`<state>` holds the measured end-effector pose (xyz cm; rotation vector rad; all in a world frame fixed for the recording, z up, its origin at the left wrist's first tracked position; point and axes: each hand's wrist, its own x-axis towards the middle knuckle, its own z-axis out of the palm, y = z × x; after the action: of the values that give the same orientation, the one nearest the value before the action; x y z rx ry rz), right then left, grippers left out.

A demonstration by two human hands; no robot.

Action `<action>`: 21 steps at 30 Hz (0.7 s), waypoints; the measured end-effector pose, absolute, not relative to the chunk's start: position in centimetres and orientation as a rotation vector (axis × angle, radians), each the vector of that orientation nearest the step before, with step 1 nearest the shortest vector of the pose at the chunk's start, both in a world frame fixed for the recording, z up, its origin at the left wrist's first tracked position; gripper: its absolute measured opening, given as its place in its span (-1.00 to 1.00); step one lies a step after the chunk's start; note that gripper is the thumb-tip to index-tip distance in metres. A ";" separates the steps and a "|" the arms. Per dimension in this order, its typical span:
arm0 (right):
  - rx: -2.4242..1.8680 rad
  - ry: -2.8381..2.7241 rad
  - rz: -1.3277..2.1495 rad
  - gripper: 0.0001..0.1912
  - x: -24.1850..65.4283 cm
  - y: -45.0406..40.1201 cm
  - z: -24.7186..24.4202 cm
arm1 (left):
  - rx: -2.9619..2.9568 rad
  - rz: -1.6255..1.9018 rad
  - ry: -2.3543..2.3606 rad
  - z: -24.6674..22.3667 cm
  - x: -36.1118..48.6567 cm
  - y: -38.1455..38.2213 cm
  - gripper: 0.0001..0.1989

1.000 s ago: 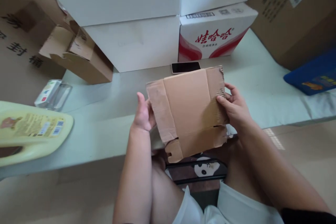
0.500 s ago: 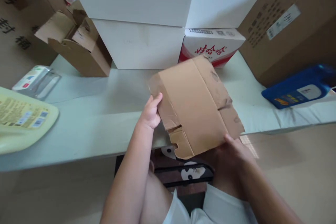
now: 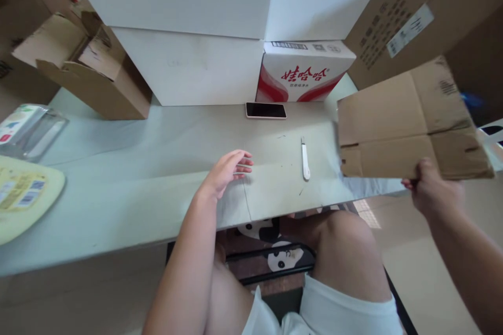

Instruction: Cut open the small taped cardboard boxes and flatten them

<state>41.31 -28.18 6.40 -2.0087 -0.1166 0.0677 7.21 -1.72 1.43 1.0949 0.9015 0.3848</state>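
Observation:
A flattened brown cardboard box (image 3: 385, 115) is lifted at the right side of the table, its lower edge pinched by my right hand (image 3: 436, 191). Creases and slotted flaps show on its surface. My left hand (image 3: 231, 170) hovers over or rests on the table's middle, fingers apart and holding nothing; whether it touches the cloth I cannot tell. To the right of that hand lies a white utility knife (image 3: 305, 159) with its tip pointing away from me. Farther back, a phone (image 3: 266, 110) lies with its dark screen up.
Behind stand large white boxes (image 3: 188, 65) and a red-and-white carton (image 3: 302, 73). An opened brown box (image 3: 102, 84), a clear plastic container (image 3: 33, 131) and a yellow bottle (image 3: 29, 196) are on the left. A big brown box (image 3: 377, 31) stands at the right, with a blue bottle mostly hidden.
My left hand has let go of the cardboard. My right hand has swung it to the right, uncovering the phone and the utility knife. The view has shifted slightly right.

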 end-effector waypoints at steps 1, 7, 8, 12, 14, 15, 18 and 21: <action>-1.982 -0.133 0.001 -0.90 42.8 -26.4 7.5 | 1.099 0.377 0.896 1.4 7.4 -1.7 -0.73; -1.919 -0.309 0.421 -0.90 47.0 -14.7 10.7 | 1.130 0.367 0.895 1.2 7.8 -1.1 -0.71; -1.937 -0.349 0.522 -0.91 46.2 -13.2 10.3 | 1.131 0.378 0.894 1.4 7.7 -1.0 -0.71; -1.977 -0.599 0.857 -0.93 39.6 -8.2 7.4 | 1.070 0.496 0.891 2.2 6.7 -0.7 -0.76; -2.001 -0.855 0.948 -0.92 35.3 -5.4 6.3 | 1.005 0.628 0.905 2.5 5.9 -0.5 -0.80; -2.014 -1.029 0.964 -0.90 33.1 -3.9 6.0 | 0.980 0.669 0.913 2.5 5.5 -0.4 -0.82; -1.970 -1.612 0.839 -0.80 25.6 1.3 6.2 | 0.936 0.806 0.953 2.7 3.7 0.1 -0.82; -1.790 -2.074 0.587 -0.60 17.3 6.4 7.6 | 0.861 0.942 0.988 2.8 1.6 0.5 -0.81</action>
<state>17.29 6.37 7.64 -1.7901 -2.0742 0.5871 1.64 0.45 2.77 0.8606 0.9879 0.9423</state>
